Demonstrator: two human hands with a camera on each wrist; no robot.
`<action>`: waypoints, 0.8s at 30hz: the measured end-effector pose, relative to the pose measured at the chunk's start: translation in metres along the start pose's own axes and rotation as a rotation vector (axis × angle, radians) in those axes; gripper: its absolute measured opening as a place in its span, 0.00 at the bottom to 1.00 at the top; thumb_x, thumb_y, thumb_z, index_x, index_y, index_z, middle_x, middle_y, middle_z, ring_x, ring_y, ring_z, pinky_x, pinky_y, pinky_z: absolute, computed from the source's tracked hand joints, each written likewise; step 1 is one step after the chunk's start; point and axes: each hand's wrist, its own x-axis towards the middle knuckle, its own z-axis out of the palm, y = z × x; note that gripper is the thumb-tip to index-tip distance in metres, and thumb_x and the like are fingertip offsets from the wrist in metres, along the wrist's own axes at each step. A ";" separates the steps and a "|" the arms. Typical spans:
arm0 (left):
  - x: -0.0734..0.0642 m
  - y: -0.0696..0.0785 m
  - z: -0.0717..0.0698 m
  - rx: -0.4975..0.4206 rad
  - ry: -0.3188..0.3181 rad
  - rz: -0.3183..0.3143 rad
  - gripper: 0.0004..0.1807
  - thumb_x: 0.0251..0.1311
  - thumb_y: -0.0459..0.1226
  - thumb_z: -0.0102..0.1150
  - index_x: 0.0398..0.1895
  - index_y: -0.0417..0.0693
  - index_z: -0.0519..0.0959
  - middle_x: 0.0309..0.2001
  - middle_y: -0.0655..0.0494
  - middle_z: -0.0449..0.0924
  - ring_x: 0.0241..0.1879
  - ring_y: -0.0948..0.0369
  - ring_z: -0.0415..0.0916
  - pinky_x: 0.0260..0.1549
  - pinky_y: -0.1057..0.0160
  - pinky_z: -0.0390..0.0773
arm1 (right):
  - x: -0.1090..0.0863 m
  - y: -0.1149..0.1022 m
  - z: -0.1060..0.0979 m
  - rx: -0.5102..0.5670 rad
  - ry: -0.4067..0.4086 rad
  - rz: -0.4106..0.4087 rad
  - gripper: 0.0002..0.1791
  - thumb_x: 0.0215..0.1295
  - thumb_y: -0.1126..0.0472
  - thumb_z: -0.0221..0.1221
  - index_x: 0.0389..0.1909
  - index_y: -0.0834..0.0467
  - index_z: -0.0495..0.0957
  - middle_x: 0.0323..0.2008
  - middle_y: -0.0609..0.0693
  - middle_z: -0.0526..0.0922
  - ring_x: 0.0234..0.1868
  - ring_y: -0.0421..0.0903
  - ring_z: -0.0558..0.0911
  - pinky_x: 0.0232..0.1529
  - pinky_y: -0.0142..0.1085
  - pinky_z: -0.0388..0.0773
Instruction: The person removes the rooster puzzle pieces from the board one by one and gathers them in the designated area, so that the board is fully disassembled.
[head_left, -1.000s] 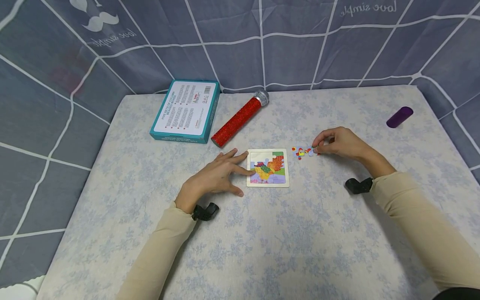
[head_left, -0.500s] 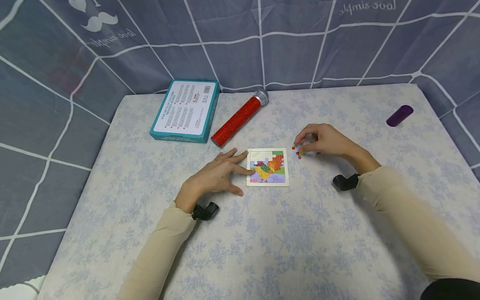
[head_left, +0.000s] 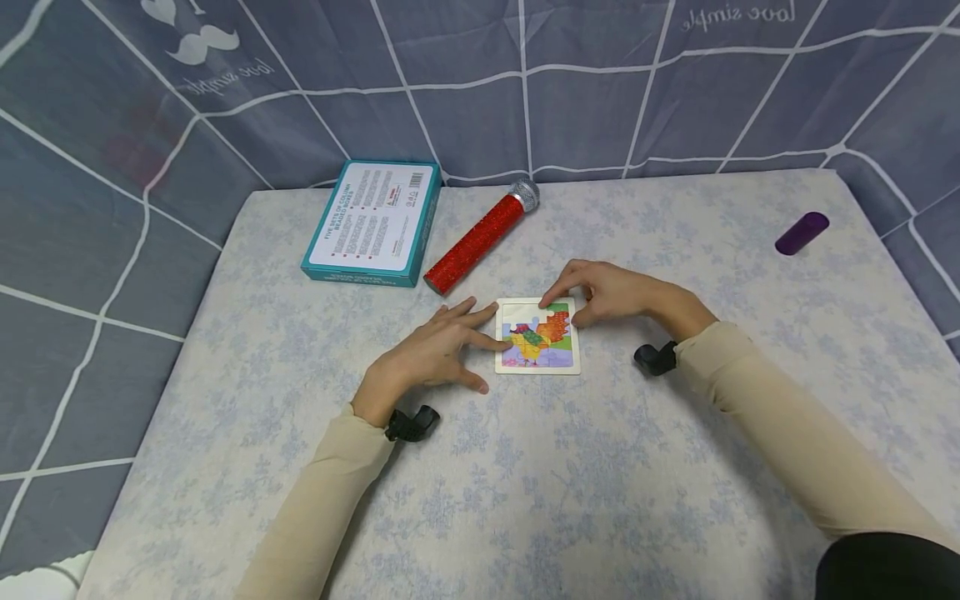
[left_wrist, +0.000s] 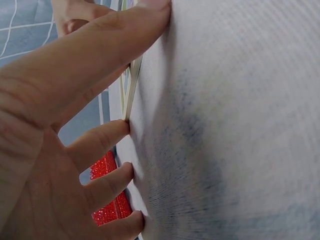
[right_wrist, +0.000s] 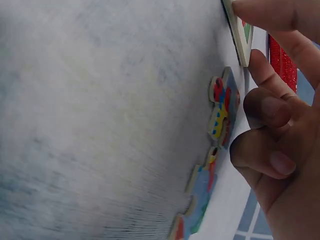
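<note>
A small square jigsaw puzzle board [head_left: 538, 371] lies on the table, its picture of a colourful hen partly filled in. Bare cream backing shows along its top left. My left hand [head_left: 433, 350] is spread flat, palm down, at the board's left side, with fingertips touching its rim. At the upper right corner, my right hand [head_left: 611, 292] grips the rim between thumb and forefinger; its other fingers curl in. Beneath that hand, two or more loose puzzle pieces [right_wrist: 220, 112] lie on the table, as the right wrist view shows; the hand hides them in the head view.
Behind the board lie a red glittery microphone [head_left: 480, 237] with a silver head and a teal box [head_left: 371, 221] with a white printed label. A dark purple cylinder [head_left: 802, 233] sits at the far right. Grey checked cloth [head_left: 585, 117] hangs along the table's back edge.
My right hand has moved left from the loose pieces to the board's upper right corner. My left hand and the board stay where they were.
</note>
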 end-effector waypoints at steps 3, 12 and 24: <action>0.000 0.000 0.000 0.004 0.000 -0.002 0.38 0.42 0.46 0.79 0.62 0.59 0.78 0.76 0.51 0.51 0.77 0.46 0.38 0.70 0.38 0.40 | 0.001 -0.003 -0.002 -0.089 -0.017 0.004 0.25 0.51 0.70 0.68 0.52 0.48 0.85 0.47 0.48 0.76 0.39 0.48 0.71 0.38 0.40 0.70; 0.000 0.000 0.000 0.010 0.001 -0.011 0.37 0.42 0.46 0.80 0.62 0.59 0.78 0.76 0.51 0.51 0.77 0.46 0.38 0.70 0.37 0.40 | 0.003 -0.021 -0.007 -0.419 -0.082 0.013 0.26 0.49 0.65 0.70 0.48 0.38 0.79 0.46 0.42 0.74 0.39 0.44 0.74 0.36 0.40 0.72; 0.001 0.000 0.002 0.026 0.009 -0.010 0.38 0.42 0.46 0.80 0.62 0.60 0.78 0.76 0.51 0.52 0.77 0.46 0.39 0.70 0.37 0.41 | 0.002 -0.015 -0.002 -0.229 -0.003 0.007 0.22 0.49 0.67 0.69 0.44 0.45 0.78 0.43 0.45 0.75 0.38 0.46 0.73 0.36 0.41 0.70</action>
